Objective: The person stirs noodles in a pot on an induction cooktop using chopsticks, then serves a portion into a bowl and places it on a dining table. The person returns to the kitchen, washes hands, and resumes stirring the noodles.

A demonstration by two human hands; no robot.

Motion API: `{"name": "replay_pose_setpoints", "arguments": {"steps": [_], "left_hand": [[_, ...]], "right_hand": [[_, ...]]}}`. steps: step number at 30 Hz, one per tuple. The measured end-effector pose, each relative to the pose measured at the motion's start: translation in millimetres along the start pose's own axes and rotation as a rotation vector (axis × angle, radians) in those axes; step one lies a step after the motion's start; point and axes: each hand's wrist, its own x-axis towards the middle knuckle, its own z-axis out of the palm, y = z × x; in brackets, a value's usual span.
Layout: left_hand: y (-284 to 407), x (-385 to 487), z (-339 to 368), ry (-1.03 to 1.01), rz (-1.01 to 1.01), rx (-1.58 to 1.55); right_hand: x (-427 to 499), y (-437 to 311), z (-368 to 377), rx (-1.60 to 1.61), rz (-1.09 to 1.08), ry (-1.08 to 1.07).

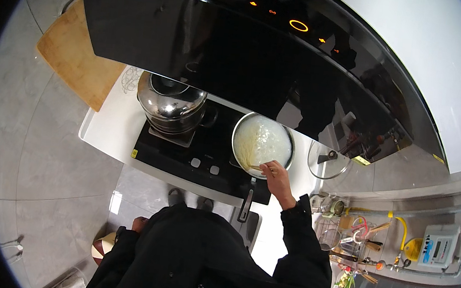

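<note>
My right hand [278,180] grips a pair of chopsticks [256,167] at the near rim of a long-handled saucepan [293,148]. White bubbling liquid [271,135] fills much of the pan. Pale thin noodles [247,153] fan out at its left side, by the chopstick tips. The pan's dark handle [246,202] points towards me, below my right wrist. My left hand [139,224] hangs low beside my body, mostly hidden by the sleeve. Its fingers cannot be made out.
A lidded steel pot [170,114] stands on the left burner of the black cooktop [178,155]. The range hood [223,50] overhangs both vessels. A glass lid [333,167] leans at the right wall. Utensil racks [327,228] and a gas meter [439,246] are further right; a wooden board [77,56] stands left.
</note>
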Motion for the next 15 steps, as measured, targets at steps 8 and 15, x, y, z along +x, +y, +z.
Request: {"name": "replay_pose_setpoints", "arguments": {"steps": [8,15], "left_hand": [[14,-4,-2,-0.029,0.014,0.023],[6,2,2,-0.027,0.024,0.055]], "right_hand": [[-36,62,-44,-0.033,0.029,0.125],[-35,89,-67,0.047,0.102,0.296]]}}
